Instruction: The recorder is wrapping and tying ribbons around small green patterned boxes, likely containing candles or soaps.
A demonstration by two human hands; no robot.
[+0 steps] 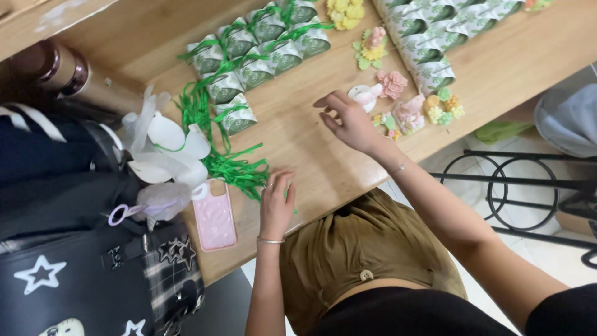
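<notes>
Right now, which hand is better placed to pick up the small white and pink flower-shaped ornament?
The right hand: its fingers hover beside the white and pink flower-shaped ornament. The left hand rests far back by the green ribbon strips.
</notes>
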